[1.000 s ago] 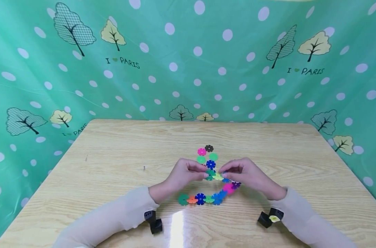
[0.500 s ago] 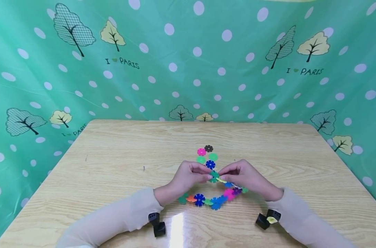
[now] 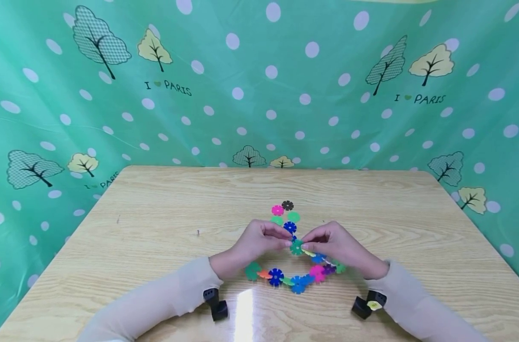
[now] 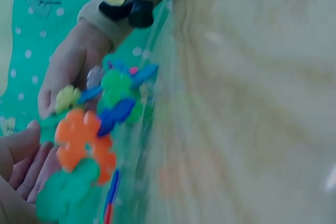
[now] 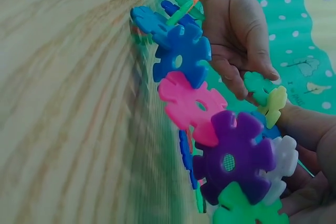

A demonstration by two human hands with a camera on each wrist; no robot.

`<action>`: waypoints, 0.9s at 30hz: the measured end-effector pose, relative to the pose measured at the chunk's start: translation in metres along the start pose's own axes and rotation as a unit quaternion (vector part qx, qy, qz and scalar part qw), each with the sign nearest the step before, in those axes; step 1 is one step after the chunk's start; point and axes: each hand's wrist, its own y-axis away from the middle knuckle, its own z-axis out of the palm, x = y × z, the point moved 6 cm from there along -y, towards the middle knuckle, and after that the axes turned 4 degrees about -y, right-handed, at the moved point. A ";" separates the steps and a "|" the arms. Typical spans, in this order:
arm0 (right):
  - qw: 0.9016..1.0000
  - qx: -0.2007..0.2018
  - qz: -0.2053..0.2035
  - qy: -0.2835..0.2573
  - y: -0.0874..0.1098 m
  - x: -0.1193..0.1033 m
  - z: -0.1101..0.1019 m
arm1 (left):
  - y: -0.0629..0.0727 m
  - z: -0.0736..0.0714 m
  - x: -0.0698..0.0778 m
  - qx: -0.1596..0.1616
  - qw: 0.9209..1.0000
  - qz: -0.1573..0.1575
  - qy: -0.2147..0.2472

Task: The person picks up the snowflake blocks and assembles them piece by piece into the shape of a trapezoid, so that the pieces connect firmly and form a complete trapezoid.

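Note:
A chain of notched, flower-shaped plastic discs hangs in a curve between and below the hands. My left hand (image 3: pixel 261 239) pinches the green disc (image 3: pixel 296 247) at the chain's upper end between thumb and fingers. Opposite it, my right hand (image 3: pixel 338 244) grips the chain beside that green disc, where a yellow disc (image 5: pixel 274 106) joins it. The lower run holds a pink disc (image 5: pixel 193 103), a purple disc (image 5: pixel 236 156), blue ones and an orange disc (image 4: pixel 84 137), ending in another green disc (image 3: pixel 253 271) at left. The right fingertips hide part of the joint.
Behind the hands, loose discs lie on the wooden table (image 3: pixel 165 204): a black disc (image 3: pixel 287 205), a pink one, light green ones and a dark blue disc (image 3: pixel 290 227). A polka-dot green curtain (image 3: pixel 259 123) stands at the table's far edge.
The hands have moved slightly closer together, the left a little to the right. The held green disc has shifted right and down, and the hanging chain has sunk slightly.

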 end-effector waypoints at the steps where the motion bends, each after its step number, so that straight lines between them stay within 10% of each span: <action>1: 1.000 0.002 0.004 0.001 0.000 0.001 -0.001 | -0.002 -0.004 -0.001 0.003 1.000 -0.001 -0.003; 15: 1.000 -0.001 0.019 -0.010 0.002 0.006 -0.004 | -0.032 -0.055 -0.019 0.063 0.994 -0.034 -0.087; 27: 0.999 -0.015 0.016 -0.025 0.000 0.007 0.000 | -0.066 -0.063 -0.017 0.060 0.990 -0.030 -0.121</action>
